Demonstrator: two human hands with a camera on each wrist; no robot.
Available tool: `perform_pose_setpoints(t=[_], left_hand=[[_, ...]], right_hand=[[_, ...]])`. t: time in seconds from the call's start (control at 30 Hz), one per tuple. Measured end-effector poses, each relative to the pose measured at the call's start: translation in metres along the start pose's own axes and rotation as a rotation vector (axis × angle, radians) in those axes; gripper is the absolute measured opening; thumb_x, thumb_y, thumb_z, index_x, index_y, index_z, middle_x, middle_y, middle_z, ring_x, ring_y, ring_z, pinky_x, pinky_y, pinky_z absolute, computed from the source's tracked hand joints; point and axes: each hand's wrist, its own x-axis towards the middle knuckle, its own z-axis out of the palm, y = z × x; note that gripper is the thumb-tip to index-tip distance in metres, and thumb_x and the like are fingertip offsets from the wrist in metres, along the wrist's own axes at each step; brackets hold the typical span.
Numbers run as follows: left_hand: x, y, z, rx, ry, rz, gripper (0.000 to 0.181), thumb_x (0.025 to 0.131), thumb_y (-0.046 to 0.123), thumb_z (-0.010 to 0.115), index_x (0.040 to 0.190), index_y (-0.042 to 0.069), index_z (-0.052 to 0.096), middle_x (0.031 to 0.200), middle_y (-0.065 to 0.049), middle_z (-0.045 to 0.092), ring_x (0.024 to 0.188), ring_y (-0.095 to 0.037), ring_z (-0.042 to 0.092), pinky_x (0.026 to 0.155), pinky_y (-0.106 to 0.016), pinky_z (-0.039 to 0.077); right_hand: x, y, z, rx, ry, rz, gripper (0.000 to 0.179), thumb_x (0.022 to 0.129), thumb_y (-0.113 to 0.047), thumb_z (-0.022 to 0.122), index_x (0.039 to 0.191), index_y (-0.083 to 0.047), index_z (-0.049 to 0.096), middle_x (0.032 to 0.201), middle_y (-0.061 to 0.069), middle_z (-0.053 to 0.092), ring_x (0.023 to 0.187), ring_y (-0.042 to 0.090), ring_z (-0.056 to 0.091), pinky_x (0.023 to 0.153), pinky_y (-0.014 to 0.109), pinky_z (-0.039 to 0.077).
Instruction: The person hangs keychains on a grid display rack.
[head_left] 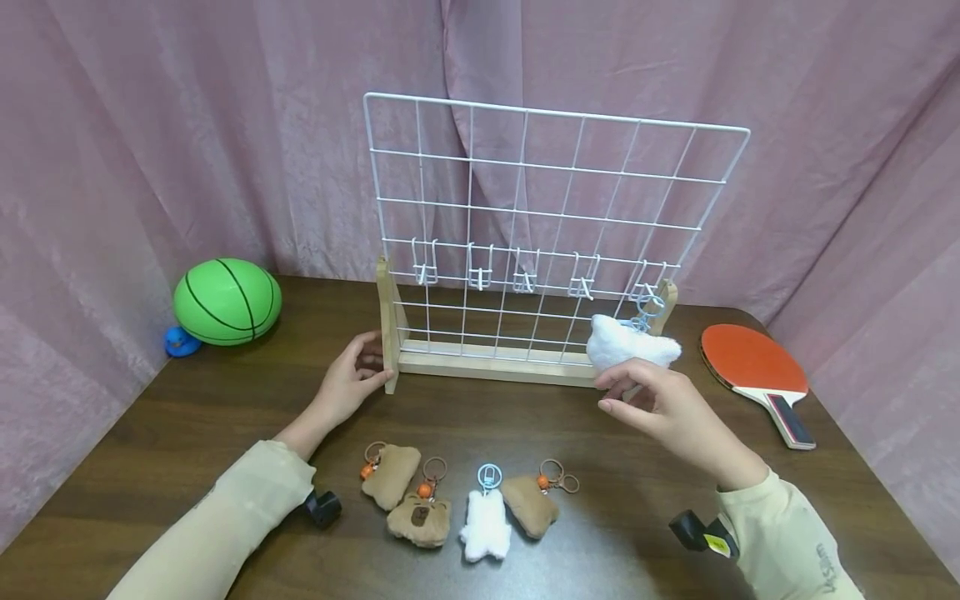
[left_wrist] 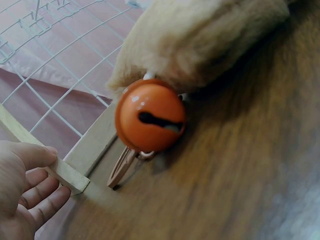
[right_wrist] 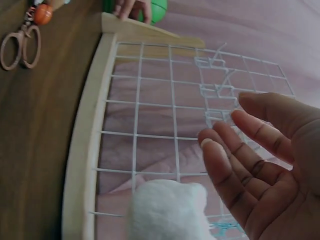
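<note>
A white wire grid rack [head_left: 525, 162] stands upright in a wooden base [head_left: 495, 364], with several white hooks [head_left: 525, 282] in a row. My left hand [head_left: 351, 379] touches the left wooden end piece [head_left: 388, 329], thumb against its front edge and fingers loosely bent beside it. At the right end, a white plush keychain [head_left: 630, 343] hangs with its blue rings [head_left: 647, 307] at the last hook. My right hand [head_left: 660, 404] is just in front of and below this plush. Its fingers are loosely bent, with nothing between them in the right wrist view.
Nearer me lie brown plush keychains [head_left: 420, 518] with orange bells and a white plush keychain [head_left: 486, 525] with a blue ring. A table tennis bat [head_left: 753, 358] lies at right. A green ball [head_left: 228, 302] and blue rubber duck [head_left: 180, 342] sit at far left.
</note>
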Motion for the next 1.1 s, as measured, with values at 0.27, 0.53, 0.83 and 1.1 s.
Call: perform_pose_setpoints(t=[0.27, 0.53, 0.83, 1.1], left_hand=[[0.000, -0.001, 0.001, 0.010, 0.008, 0.012, 0.061, 0.087, 0.002, 0.068, 0.140, -0.002, 0.037, 0.121, -0.026, 0.055, 0.103, -0.024, 0.057, 0.075, -0.011, 0.049], [0.000, 0.001, 0.001, -0.009, -0.002, 0.002, 0.061, 0.088, 0.002, 0.067, 0.141, -0.001, 0.037, 0.122, -0.026, 0.055, 0.108, -0.035, 0.057, 0.077, -0.012, 0.049], [0.000, 0.001, 0.000, -0.002, -0.003, -0.002, 0.061, 0.088, 0.002, 0.067, 0.141, -0.001, 0.037, 0.122, -0.026, 0.055, 0.107, -0.035, 0.057, 0.076, -0.011, 0.049], [0.000, 0.001, 0.000, 0.000, -0.006, 0.006, 0.061, 0.088, 0.002, 0.067, 0.140, -0.001, 0.038, 0.121, -0.025, 0.056, 0.108, -0.035, 0.057, 0.075, -0.011, 0.048]], right_hand=[[-0.006, 0.008, 0.018, 0.018, -0.088, 0.017, 0.021, 0.083, -0.008, 0.073, 0.101, -0.015, 0.066, 0.092, -0.007, 0.068, 0.079, -0.003, 0.059, 0.066, 0.025, 0.051], [-0.014, 0.013, 0.038, 0.066, -0.205, 0.023, 0.019, 0.085, -0.013, 0.072, 0.103, -0.011, 0.065, 0.094, -0.001, 0.068, 0.080, -0.002, 0.059, 0.066, 0.023, 0.050], [-0.016, 0.012, 0.057, 0.046, -0.366, 0.052, 0.020, 0.084, -0.012, 0.072, 0.102, -0.007, 0.065, 0.093, 0.004, 0.065, 0.077, 0.000, 0.058, 0.066, 0.024, 0.052], [-0.014, 0.009, 0.069, -0.012, -0.425, 0.072, 0.019, 0.082, -0.011, 0.074, 0.100, -0.008, 0.066, 0.091, 0.000, 0.063, 0.076, 0.005, 0.058, 0.067, 0.021, 0.050]])
